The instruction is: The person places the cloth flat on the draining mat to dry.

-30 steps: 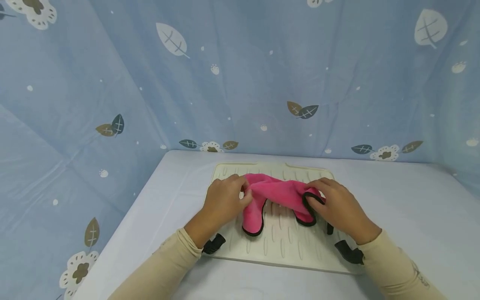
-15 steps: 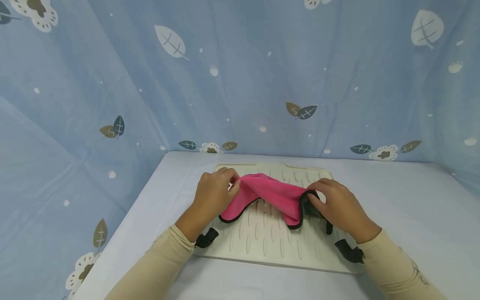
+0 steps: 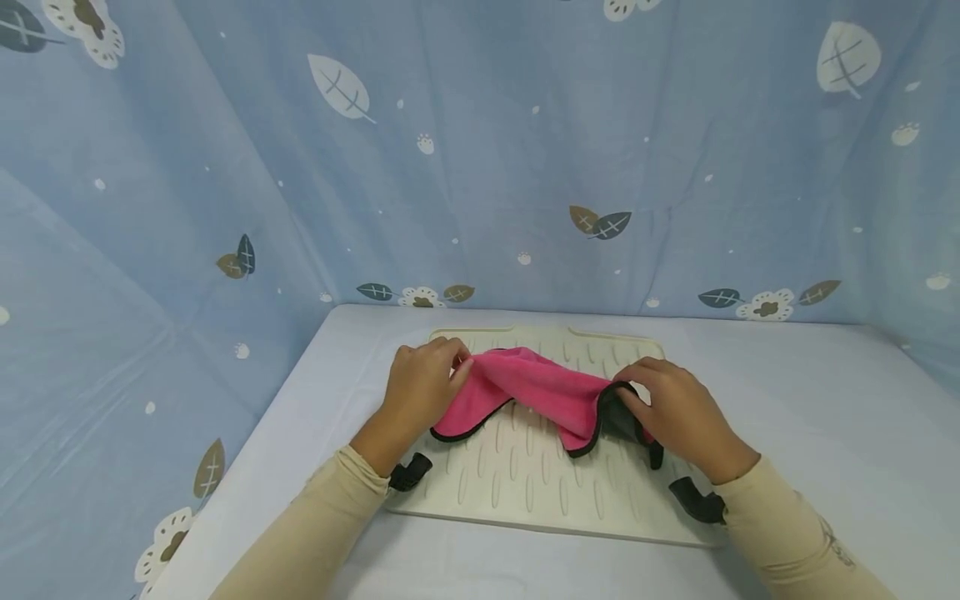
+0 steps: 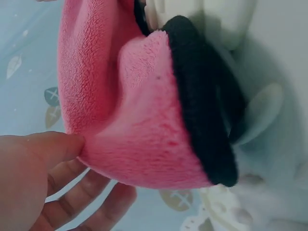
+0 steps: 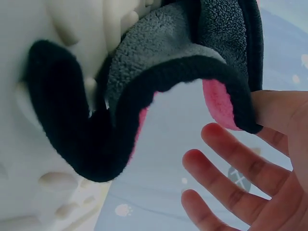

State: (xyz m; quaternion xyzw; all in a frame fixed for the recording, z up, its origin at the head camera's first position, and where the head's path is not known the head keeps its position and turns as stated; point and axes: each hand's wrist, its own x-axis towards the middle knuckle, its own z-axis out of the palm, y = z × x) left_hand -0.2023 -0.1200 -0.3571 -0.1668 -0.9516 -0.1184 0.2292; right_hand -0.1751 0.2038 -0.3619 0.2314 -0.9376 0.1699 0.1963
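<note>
A plush pink cloth (image 3: pixel 543 387) with a black edge and a grey underside hangs between both hands, over a ridged cream board. My left hand (image 3: pixel 420 379) pinches its left end between thumb and forefinger, the other fingers lying behind or away from it; the left wrist view shows the pink pile (image 4: pixel 144 139) sagging from that pinch. At the right end my right hand (image 3: pixel 678 412) pinches the black edge. In the right wrist view the grey underside (image 5: pixel 149 48) and wavy black binding (image 5: pixel 130 106) show, with the other fingers spread apart below the thumb.
The cream ridged board (image 3: pixel 540 492) lies on a white-covered table (image 3: pixel 810 400). Black curved pieces sit at its front corners, one at left (image 3: pixel 411 473) and one at right (image 3: pixel 696 500). A blue leaf-print curtain (image 3: pixel 480 167) stands behind and at the sides.
My left hand has moved left and slightly up, drawing the cloth wider between the hands. The right hand stays almost in place, and more of the grey underside shows beside it.
</note>
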